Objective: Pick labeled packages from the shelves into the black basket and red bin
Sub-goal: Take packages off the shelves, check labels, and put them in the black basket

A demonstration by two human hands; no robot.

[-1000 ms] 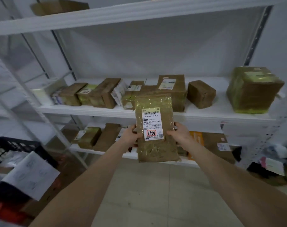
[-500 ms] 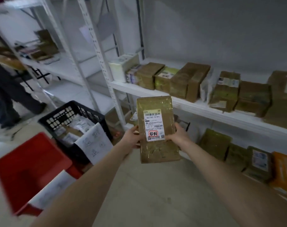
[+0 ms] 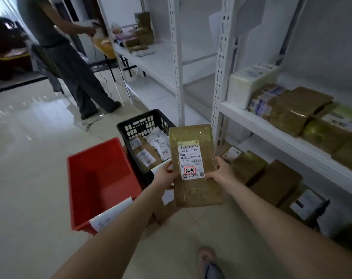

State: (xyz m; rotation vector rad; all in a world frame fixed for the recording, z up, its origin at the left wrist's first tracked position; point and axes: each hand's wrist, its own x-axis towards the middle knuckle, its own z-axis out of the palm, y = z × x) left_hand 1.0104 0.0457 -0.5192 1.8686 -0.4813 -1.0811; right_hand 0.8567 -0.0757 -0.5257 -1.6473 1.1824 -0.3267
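Note:
I hold a flat brown labeled package (image 3: 199, 190) upright in front of me, its white barcode label facing me. My left hand (image 3: 164, 176) grips its left edge and my right hand (image 3: 219, 172) grips its right edge. Just behind the package on the floor stands the black basket (image 3: 139, 123) with several labeled packets inside. The red bin (image 3: 102, 182) sits to its left, with a white paper sign on its near rim. More brown packages (image 3: 298, 109) lie on the white shelves at the right.
A white shelving upright (image 3: 221, 73) rises just behind the package. Another person (image 3: 70, 57) stands at the far left by a further shelf. Boxes (image 3: 271, 182) crowd the bottom shelf at the right. Pale tiled floor (image 3: 30, 158) spreads to the left. My foot (image 3: 207, 260) shows below.
My view has swung left from the shelf to the floor. The basket and red bin are now straight ahead, close to the package. Both hands keep the same hold.

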